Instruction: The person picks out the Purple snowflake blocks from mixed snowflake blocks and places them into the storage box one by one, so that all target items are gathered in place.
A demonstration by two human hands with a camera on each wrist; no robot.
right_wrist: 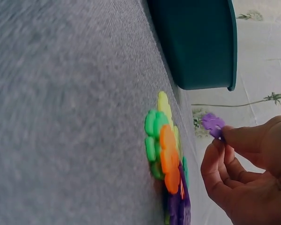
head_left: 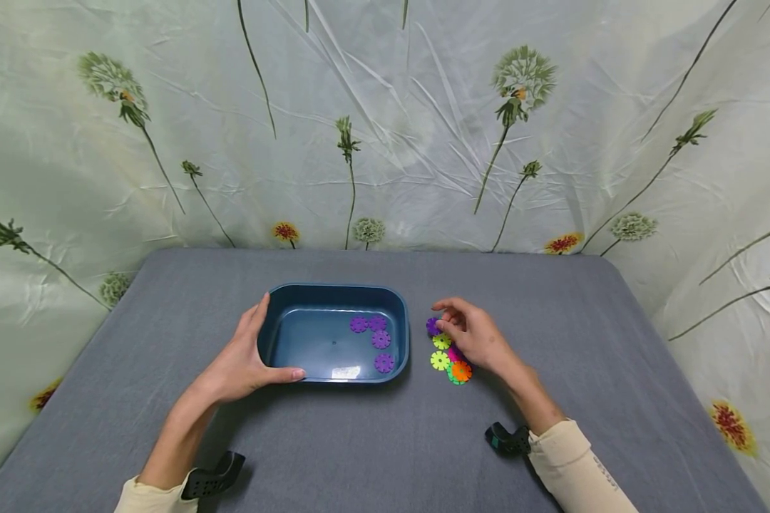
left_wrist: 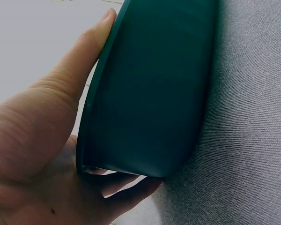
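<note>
My left hand (head_left: pixel 244 360) holds the left end of a dark blue plastic bin (head_left: pixel 334 288). Its thumb lies along the front rim, and in the left wrist view the fingers reach round the bin's outer wall. Several purple notched discs (head_left: pixel 381 339) lie inside, towards the right. Between thumb and fingertips my right hand (head_left: pixel 478 335) pinches another purple disc (right_wrist: pixel 212 125), raised off the table. Below that hand is a small pile of discs: yellow (head_left: pixel 439 360), orange (head_left: pixel 461 371), green (right_wrist: pixel 152 136) and pink, partly hidden by one another and the hand.
A grey cloth-covered table (head_left: pixel 359 449) bears everything. Behind it hangs a pale curtain (head_left: pixel 411 142) printed with dandelions. Black straps with camera mounts (head_left: pixel 213 479) sit on both wrists.
</note>
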